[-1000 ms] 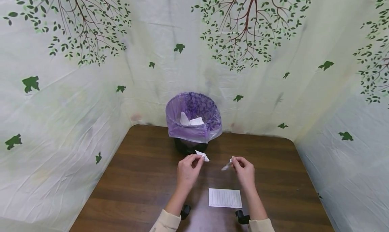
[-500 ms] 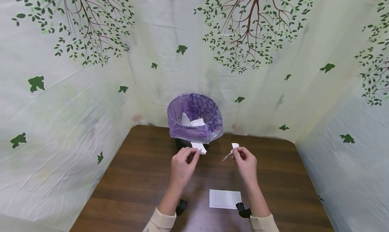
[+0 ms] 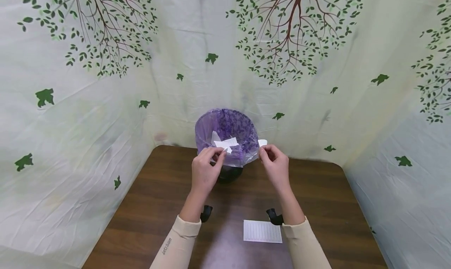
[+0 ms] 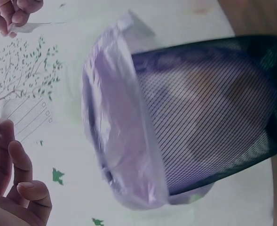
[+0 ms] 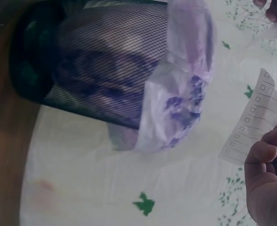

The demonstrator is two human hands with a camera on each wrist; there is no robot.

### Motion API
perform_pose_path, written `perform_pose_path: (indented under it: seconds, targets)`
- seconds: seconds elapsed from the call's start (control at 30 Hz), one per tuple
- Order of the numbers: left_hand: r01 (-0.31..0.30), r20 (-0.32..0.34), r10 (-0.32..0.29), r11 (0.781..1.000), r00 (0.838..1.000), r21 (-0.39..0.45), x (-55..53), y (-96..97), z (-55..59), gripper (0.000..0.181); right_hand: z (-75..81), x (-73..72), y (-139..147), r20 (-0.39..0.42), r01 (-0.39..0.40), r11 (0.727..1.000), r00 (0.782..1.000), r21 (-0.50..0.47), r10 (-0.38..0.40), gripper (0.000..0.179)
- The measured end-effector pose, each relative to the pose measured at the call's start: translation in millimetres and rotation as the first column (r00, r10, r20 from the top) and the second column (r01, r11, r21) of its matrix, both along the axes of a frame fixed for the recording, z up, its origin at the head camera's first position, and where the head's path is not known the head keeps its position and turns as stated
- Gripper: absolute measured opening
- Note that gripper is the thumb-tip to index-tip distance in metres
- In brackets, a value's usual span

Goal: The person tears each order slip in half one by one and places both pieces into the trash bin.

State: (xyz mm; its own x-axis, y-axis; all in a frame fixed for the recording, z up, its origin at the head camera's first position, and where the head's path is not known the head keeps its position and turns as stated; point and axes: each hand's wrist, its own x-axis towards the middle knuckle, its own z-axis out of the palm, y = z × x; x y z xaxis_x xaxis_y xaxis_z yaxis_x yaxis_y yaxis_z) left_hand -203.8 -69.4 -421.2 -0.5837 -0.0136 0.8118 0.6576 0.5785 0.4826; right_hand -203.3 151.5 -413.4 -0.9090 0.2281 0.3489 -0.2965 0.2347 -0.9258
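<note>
My left hand (image 3: 205, 168) pinches a torn piece of white lined paper (image 4: 27, 115) between thumb and fingertips, at the near rim of a wastebasket. My right hand (image 3: 276, 165) pinches another torn piece (image 5: 255, 123), printed with lines and a row of small boxes, just right of the rim. The black mesh wastebasket (image 4: 204, 113) is lined with a purple patterned bag (image 3: 241, 126), folded down over its rim. White paper scraps (image 3: 214, 136) show inside, partly overlapped by the left hand's piece in the head view.
A white lined sheet (image 3: 262, 232) lies flat on the brown wooden table (image 3: 141, 206), between the forearms. Behind the wastebasket hangs a pale curtain (image 3: 176, 124) printed with leaves and branches, which also closes off both sides.
Both hands have moved forward from over the table to the wastebasket's rim, each carrying its piece of paper. The lined sheet and the wastebasket have stayed in place.
</note>
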Motion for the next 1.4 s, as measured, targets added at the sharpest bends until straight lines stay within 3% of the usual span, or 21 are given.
perform_pose_path:
  seconds: [0.2, 0.4, 0.77, 1.1, 1.27, 1.4]
  targets:
    - [0.021, 0.005, -0.021, 0.996, 1.000, 0.082, -22.2, -5.5, 14.8, 0.007, 15.2, -20.8, -12, -0.052, -0.046, 0.999, 0.998, -0.025, 0.044, 0.018]
    - [0.030, 0.067, -0.040, 0.989, 0.997, 0.146, -38.6, -5.8, 22.5, 0.007, 22.3, -43.8, -20, -0.055, -0.081, 0.996, 0.995, -0.045, 0.078, 0.020]
    - [-0.068, 0.252, 0.038, 0.992, 0.967, 0.111, -65.8, -1.3, 9.8, 0.009, 5.9, -78.1, -29, 0.033, -0.105, 0.993, 0.994, 0.060, 0.103, 0.023]
    - [-0.104, 0.422, 0.064, 0.992, 0.904, 0.073, -66.3, 0.2, 5.1, 0.018, -2.2, -81.3, -34, 0.060, -0.166, 0.980, 0.985, 0.106, 0.161, 0.023]
    - [-0.098, 0.422, 0.055, 0.992, 0.905, 0.082, -66.8, -1.2, 7.5, 0.027, -1.7, -80.3, -35, 0.058, -0.181, 0.979, 0.983, 0.096, 0.176, 0.021]
    - [-0.094, 0.400, 0.049, 0.991, 0.915, 0.093, -65.0, -2.5, 10.2, 0.026, -1.0, -78.0, -36, 0.061, -0.201, 0.977, 0.979, 0.078, 0.196, 0.024]
